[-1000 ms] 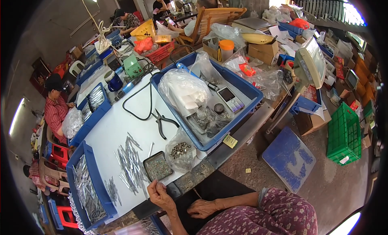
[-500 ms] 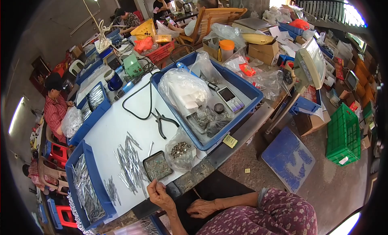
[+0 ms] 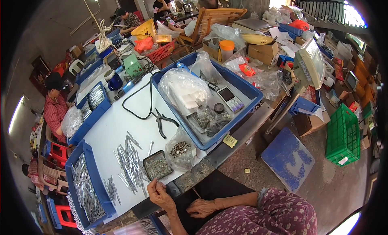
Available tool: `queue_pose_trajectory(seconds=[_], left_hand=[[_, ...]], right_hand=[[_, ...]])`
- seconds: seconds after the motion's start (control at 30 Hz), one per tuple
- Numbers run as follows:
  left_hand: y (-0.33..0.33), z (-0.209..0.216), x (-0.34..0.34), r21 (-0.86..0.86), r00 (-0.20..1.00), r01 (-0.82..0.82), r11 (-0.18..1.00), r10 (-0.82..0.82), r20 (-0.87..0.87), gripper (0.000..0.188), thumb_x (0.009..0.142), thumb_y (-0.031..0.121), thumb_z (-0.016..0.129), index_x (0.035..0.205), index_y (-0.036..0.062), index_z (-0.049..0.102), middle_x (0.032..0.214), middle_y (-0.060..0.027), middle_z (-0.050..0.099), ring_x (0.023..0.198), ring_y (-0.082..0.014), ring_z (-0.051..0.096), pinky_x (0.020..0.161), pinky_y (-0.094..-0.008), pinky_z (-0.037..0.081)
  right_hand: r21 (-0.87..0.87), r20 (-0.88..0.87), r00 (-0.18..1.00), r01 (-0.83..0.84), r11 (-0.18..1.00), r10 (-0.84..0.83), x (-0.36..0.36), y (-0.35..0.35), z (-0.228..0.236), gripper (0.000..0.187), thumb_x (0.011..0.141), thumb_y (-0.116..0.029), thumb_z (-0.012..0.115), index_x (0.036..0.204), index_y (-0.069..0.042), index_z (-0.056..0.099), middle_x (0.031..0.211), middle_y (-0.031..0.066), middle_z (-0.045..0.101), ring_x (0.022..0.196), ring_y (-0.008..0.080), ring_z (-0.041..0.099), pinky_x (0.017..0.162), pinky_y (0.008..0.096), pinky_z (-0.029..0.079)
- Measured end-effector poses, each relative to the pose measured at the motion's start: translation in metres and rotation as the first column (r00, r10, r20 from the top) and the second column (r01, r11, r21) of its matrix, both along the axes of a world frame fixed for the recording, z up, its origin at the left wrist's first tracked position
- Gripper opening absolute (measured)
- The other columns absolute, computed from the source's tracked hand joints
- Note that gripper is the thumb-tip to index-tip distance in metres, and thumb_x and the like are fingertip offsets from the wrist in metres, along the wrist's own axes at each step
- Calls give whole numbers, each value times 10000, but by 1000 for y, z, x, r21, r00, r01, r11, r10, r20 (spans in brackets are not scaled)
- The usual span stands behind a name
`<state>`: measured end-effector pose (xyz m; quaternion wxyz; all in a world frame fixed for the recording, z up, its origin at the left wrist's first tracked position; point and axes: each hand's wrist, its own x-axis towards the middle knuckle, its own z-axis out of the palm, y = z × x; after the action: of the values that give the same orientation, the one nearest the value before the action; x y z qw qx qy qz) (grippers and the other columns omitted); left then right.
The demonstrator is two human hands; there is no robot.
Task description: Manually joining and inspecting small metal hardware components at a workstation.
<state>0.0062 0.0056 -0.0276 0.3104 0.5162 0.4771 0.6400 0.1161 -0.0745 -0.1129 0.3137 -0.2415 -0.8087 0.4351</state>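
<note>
**Crowded workshop, one person at a white tabletop**

Cluttered all round, the workshop holds a long white tabletop [image 3: 117,130] with blue trays along it. From the head view, the left hand [image 3: 159,193] is raised at the near edge, fingers curled together as if pinching something small; what it has hold of, I cannot tell. Just beyond it sits one small dark tray of tiny metal parts [image 3: 157,166], and beside that one clear bag of small pieces [image 3: 180,151]. A loose spread of many metal pins [image 3: 129,162] lies to the left, too many to count. One pair of pliers [image 3: 161,122] lies further back. The right hand [image 3: 201,208] rests loosely open on the lap, empty. Two blue trays [image 3: 87,186] of pins flank the left side; one big blue bin [image 3: 226,93] stands right.
</note>
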Motion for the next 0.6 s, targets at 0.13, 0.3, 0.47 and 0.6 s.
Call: queue_pose_trajectory(seconds=[0.13,0.3,0.47,0.6], left_hand=[[0,0,0,-6,1000,-3,1000,3,6,111,875,65,463,951,-6,501,653,-17,448,567,-57,380,482,-179,269],[0,1,0,3,1000,-3,1000,3,10,109,874,64,466,950,-5,503,655,-15,447,571,-58,384,483,-179,272],[0,2,1,19,1000,2,1000,-2,21,108,874,72,472,948,1,506,656,-11,446,571,-56,383,483,-175,272],[-2,4,1,-46,999,4,999,-2,38,120,875,54,464,928,-42,513,672,-27,467,600,-76,410,543,-194,342]], right_hand=[[-9,-15,1000,-9,1000,9,0,0,-2,176,729,-152,545,694,10,483,654,181,530,651,359,544,557,419,418],[-17,-18,1000,-13,1000,13,1,0,1,173,732,-145,541,696,14,484,652,179,526,650,359,543,558,416,417],[4,-20,1000,-7,1000,7,0,0,2,193,734,-150,540,679,18,465,642,184,517,633,358,535,552,417,413],[-3,-21,1000,-6,1000,6,1,0,3,201,739,-157,541,677,16,459,637,188,513,629,359,532,550,417,411]])
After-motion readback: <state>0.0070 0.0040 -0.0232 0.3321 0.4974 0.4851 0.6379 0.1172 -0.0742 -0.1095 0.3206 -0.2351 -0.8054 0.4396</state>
